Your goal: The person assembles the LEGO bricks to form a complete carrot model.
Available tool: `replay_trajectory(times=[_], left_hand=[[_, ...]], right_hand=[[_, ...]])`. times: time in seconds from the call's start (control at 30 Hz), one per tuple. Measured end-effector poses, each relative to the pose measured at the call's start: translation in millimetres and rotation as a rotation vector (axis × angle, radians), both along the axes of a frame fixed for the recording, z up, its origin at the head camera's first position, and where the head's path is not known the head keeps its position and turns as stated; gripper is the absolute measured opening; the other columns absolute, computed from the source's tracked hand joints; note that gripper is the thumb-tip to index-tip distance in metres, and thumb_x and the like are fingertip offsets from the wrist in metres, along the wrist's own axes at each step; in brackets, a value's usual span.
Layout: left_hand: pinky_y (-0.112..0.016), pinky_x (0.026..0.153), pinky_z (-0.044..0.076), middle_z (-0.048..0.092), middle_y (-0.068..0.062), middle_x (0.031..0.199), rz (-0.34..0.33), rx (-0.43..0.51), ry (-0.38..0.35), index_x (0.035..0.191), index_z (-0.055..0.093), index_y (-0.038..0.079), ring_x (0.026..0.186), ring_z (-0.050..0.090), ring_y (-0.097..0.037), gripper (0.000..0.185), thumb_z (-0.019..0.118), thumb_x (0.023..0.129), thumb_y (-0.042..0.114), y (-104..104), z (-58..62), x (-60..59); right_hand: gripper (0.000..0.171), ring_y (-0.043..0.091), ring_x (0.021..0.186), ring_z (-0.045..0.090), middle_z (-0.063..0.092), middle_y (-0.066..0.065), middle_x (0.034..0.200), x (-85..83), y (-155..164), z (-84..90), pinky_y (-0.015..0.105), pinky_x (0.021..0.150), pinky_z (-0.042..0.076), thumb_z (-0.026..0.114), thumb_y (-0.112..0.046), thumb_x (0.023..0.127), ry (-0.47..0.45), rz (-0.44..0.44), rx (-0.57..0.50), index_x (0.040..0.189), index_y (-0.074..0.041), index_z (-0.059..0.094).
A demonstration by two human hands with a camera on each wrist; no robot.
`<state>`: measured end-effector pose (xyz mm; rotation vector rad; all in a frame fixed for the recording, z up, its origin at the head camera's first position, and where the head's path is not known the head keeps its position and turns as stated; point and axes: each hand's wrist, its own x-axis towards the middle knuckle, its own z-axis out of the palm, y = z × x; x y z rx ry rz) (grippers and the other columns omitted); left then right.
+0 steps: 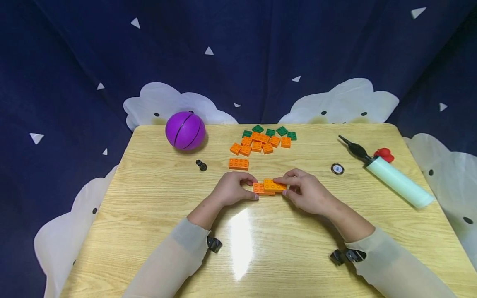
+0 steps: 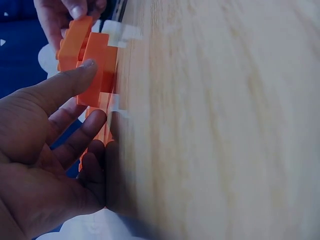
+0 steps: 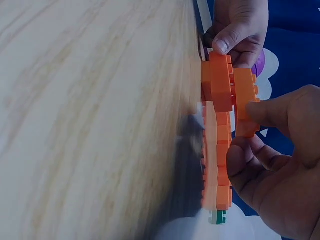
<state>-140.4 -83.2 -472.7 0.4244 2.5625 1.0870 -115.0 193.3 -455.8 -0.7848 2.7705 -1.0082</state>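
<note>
Your left hand (image 1: 234, 188): near the middle of the frame, thumb and fingers pinching the left end of the lower orange brick (image 1: 258, 188).
Your right hand (image 1: 311, 194): just right of the middle, thumb and fingers pinching the right end of the upper orange brick (image 1: 275, 185).
Gap: the upper brick is over the lower one's right part and sticks out past it; bumps peek through a thin gap.
Good press: I think you should keep the lower brick still, match up the bumps, then push straight down so nothing tips.
Long orange brick (image 1: 238, 164): just above your left hand in the frame.
Far pile: small orange bricks (image 1: 256, 146) and green bricks (image 1: 282, 131), upper middle.
</note>
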Motion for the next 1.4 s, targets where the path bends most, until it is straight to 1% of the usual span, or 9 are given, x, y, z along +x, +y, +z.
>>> replay_trajectory(times=[0.13, 0.27, 0.4, 0.67, 0.87, 1.1, 1.23, 1.4], left_hand=[[-0.036, 0.094, 0.048, 0.071, 0.005, 0.1, -0.001, -0.002, 0.003, 0.11, 0.076, 0.022, 0.095, 0.063, -0.014, 0.041, 0.095, 0.075, 0.033, 0.4, -0.4, 0.0], [-0.037, 0.093, 0.048, 0.071, 0.005, 0.1, -0.003, 0.0, 0.01, 0.11, 0.076, 0.022, 0.096, 0.063, -0.015, 0.04, 0.094, 0.075, 0.033, 0.3, 0.4, 0.7], [-0.037, 0.093, 0.048, 0.071, 0.004, 0.1, 0.0, 0.001, 0.01, 0.109, 0.076, 0.022, 0.096, 0.063, -0.016, 0.039, 0.094, 0.076, 0.031, 0.6, 1.0, 1.1], [-0.036, 0.092, 0.048, 0.07, 0.005, 0.1, 0.009, -0.003, 0.001, 0.107, 0.077, 0.023, 0.094, 0.062, -0.014, 0.038, 0.095, 0.075, 0.032, 0.9, 1.2, 0.9], [-0.036, 0.093, 0.048, 0.071, 0.005, 0.1, 0.018, -0.01, -0.001, 0.108, 0.077, 0.022, 0.096, 0.062, -0.015, 0.038, 0.095, 0.076, 0.031, 1.9, 0.6, 0.7], [-0.037, 0.093, 0.049, 0.071, 0.005, 0.099, 0.009, -0.013, 0.007, 0.108, 0.078, 0.022, 0.095, 0.062, -0.013, 0.037, 0.094, 0.076, 0.031, 2.5, 1.9, 1.0], [-0.036, 0.093, 0.049, 0.071, 0.005, 0.1, 0.006, -0.012, 0.011, 0.108, 0.078, 0.022, 0.095, 0.062, -0.013, 0.037, 0.094, 0.076, 0.032, 2.7, 2.4, 0.8], [-0.037, 0.094, 0.049, 0.072, 0.004, 0.101, -0.002, -0.004, 0.011, 0.108, 0.077, 0.022, 0.097, 0.063, -0.015, 0.038, 0.094, 0.076, 0.031, 2.1, 2.2, 0.5]], right_hand=[[0.04, 0.017, 0.086, 0.059, 0.062, 0.0, 0.118, 0.4, 0.5, 1.0, 0.03, 0.068, 0.05, 0.074, -0.01, 0.095, -0.006, 0.001, 0.01, 0.132, -0.025, 0.073], [0.041, 0.015, 0.083, 0.058, 0.062, 0.001, 0.116, 0.5, 0.9, 0.6, 0.03, 0.068, 0.051, 0.075, -0.009, 0.093, 0.01, 0.002, 0.012, 0.132, -0.024, 0.073], [0.041, 0.015, 0.085, 0.057, 0.062, 0.0, 0.114, 0.4, 0.2, -0.9, 0.031, 0.071, 0.051, 0.075, -0.008, 0.093, 0.019, 0.006, 0.004, 0.13, -0.023, 0.073], [0.04, 0.016, 0.09, 0.057, 0.06, -0.001, 0.114, 0.2, -2.4, -2.0, 0.033, 0.077, 0.052, 0.074, -0.004, 0.091, -0.027, -0.008, -0.024, 0.128, -0.021, 0.074], [0.04, 0.017, 0.088, 0.056, 0.059, -0.001, 0.112, 1.0, -4.5, -0.4, 0.032, 0.075, 0.052, 0.074, -0.002, 0.089, -0.034, -0.013, -0.026, 0.126, -0.018, 0.076], [0.039, 0.019, 0.085, 0.055, 0.057, 0.001, 0.11, 1.1, -6.8, 1.9, 0.03, 0.072, 0.051, 0.072, 0.0, 0.087, -0.051, -0.013, -0.038, 0.123, -0.014, 0.077], [0.04, 0.019, 0.085, 0.056, 0.058, 0.001, 0.109, -0.5, -5.0, 2.1, 0.03, 0.072, 0.052, 0.072, 0.0, 0.086, -0.06, -0.009, -0.045, 0.123, -0.015, 0.077], [0.041, 0.018, 0.089, 0.057, 0.06, -0.001, 0.111, -2.8, 0.3, -1.2, 0.032, 0.075, 0.052, 0.074, -0.004, 0.088, -0.059, 0.008, -0.045, 0.127, -0.02, 0.075]])
